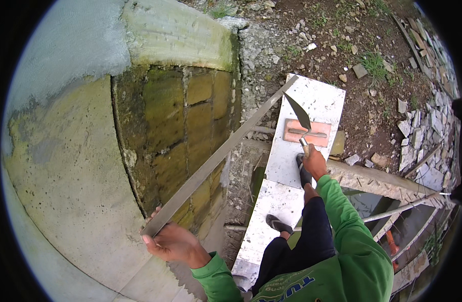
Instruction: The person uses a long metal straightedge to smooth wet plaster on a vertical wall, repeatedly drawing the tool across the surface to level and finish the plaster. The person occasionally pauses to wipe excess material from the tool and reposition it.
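My left hand (173, 241) grips the near end of a long grey straightedge (210, 163). The bar slants up and away to the right in front of the block wall (165, 110), its far end over the white plank. In my right hand (314, 162) is the handle of a pointed trowel (297, 109), its dark blade aimed forward and a little left. Just beyond that hand an orange plastering float (294, 136) lies on the white plank (311, 93), handle up, with part of the trowel in front of it.
I stand on white planks (278, 201), one sandalled foot (279, 224) behind the other. Smooth plaster (64, 176) borders the mossy blocks on the left. Rubble and stones (427, 133) cover the soil at right. Below it, concrete beams (377, 177) and poles frame dark water (364, 201).
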`<move>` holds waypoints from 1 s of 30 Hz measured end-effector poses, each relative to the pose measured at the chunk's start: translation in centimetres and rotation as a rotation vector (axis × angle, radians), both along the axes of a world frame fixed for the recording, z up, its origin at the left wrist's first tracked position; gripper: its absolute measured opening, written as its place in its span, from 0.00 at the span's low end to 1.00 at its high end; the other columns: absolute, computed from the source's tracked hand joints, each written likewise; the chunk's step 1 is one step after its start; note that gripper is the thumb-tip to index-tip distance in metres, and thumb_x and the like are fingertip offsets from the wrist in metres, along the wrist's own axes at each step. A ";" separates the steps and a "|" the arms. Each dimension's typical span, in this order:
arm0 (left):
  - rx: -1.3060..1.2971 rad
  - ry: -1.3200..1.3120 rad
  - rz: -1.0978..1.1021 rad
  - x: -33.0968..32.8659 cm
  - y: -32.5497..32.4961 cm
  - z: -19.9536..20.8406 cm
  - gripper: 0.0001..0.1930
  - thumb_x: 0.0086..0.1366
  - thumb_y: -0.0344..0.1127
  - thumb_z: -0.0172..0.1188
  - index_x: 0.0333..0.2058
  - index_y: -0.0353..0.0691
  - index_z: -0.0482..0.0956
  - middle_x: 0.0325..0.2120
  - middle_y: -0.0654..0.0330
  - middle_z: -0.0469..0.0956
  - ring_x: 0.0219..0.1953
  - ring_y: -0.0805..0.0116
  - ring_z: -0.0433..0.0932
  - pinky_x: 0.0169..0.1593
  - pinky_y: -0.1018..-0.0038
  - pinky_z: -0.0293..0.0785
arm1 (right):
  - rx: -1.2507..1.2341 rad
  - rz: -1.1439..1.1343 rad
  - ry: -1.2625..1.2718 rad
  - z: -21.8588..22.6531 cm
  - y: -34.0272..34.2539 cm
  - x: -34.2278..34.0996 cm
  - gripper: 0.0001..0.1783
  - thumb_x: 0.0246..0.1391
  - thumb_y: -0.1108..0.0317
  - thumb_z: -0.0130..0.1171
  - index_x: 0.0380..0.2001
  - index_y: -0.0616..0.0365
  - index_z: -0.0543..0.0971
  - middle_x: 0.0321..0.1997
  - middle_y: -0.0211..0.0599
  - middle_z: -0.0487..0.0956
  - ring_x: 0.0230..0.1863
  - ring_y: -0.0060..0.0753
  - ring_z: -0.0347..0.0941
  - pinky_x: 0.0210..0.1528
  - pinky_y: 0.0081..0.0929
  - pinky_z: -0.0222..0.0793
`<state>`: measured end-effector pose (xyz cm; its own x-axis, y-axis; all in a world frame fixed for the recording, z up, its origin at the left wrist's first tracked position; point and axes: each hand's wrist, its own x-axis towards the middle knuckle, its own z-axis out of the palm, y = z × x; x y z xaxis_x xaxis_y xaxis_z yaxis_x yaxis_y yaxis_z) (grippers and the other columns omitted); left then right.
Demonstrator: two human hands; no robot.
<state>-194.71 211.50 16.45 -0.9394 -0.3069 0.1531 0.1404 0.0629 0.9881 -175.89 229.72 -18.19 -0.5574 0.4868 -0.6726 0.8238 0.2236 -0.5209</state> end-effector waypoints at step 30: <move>-0.453 -0.092 0.367 4.8 -6.8 -0.4 0.37 0.61 0.41 0.65 0.60 0.29 0.56 0.48 0.46 0.69 0.48 0.62 0.72 0.54 0.68 0.68 | -0.061 0.592 0.318 7.2 -4.1 4.9 0.19 0.46 0.70 0.58 0.43 0.54 0.68 0.33 0.48 0.77 0.29 0.55 0.77 0.31 0.49 0.72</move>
<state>-189.89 204.67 16.01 -0.7999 -0.5370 0.2678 -0.0549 0.5098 0.8585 -170.94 225.63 -10.96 -0.8938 0.0042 -0.4485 0.3758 0.5527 -0.7438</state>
